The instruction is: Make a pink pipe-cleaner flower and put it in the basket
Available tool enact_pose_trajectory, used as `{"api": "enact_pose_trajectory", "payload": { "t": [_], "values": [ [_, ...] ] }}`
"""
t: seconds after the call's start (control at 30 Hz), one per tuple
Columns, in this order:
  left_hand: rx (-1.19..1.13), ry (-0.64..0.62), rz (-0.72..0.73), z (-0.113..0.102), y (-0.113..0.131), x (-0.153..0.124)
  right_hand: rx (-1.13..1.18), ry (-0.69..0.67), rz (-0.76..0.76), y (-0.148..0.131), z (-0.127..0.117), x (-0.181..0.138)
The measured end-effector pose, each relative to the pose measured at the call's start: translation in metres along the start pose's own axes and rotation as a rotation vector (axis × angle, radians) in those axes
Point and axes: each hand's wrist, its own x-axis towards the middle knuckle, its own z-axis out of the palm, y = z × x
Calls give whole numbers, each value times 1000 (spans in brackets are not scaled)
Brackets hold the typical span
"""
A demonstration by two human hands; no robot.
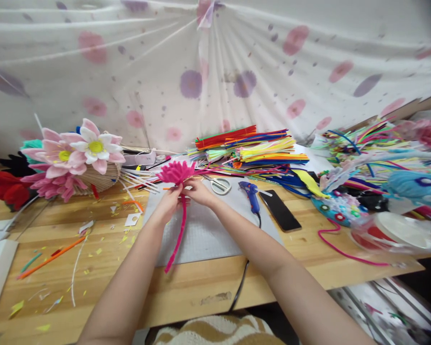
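A bright pink pipe-cleaner flower (175, 172) is held up over the grey mat (215, 244), its fuzzy petals spread at the top. One long pink pipe cleaner (179, 235) hangs down from it toward the mat's front edge. My left hand (168, 203) is closed at the base of the petals. Right beside it, my right hand (198, 192) pinches the same spot, with fingertips meeting the left ones. The exact grip is partly hidden by the fingers. Scissors (221, 186) and a blue glue gun (250, 194) lie on the mat to the right.
A black phone (280, 211) lies right of the mat. Bundles of coloured pipe cleaners (251, 146) are piled at the back. Finished flowers (81, 151) stand at left, near scraps on the wooden table (111, 268). A clear plastic tub (391, 232) sits at right; a black cord (240, 282) crosses the front edge.
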Motion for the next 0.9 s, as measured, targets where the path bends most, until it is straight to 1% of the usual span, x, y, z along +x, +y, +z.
{"api": "enact_pose_trajectory", "payload": {
  "t": [0.07,0.13,0.23,0.3,0.4,0.47,0.53,0.63,0.73,0.8,0.9],
  "values": [
    [-41,36,27,5,-5,5,-124,-15,-67,2,4,-2],
    [-50,92,64,6,-12,8,-167,-23,-80,4,6,-5],
    [-33,134,123,2,-18,10,-108,-82,-78,8,4,-10],
    [-40,119,153,-2,-19,11,-36,-126,-85,10,2,-13],
    [-54,109,171,-4,-18,10,61,-116,-63,13,1,-17],
    [-53,136,159,-3,-19,10,101,-92,-27,14,2,-19],
    [-55,190,130,-1,-19,10,138,-66,1,15,3,-21],
    [-102,246,21,1,-17,14,203,-5,55,20,1,-22],
    [-208,233,-66,-1,-12,18,292,30,188,27,-2,-23],
    [-243,195,-58,-4,-10,21,368,26,254,30,-3,-23],
    [-199,111,11,-7,-13,22,457,6,264,30,-1,-25]
  ]
}}
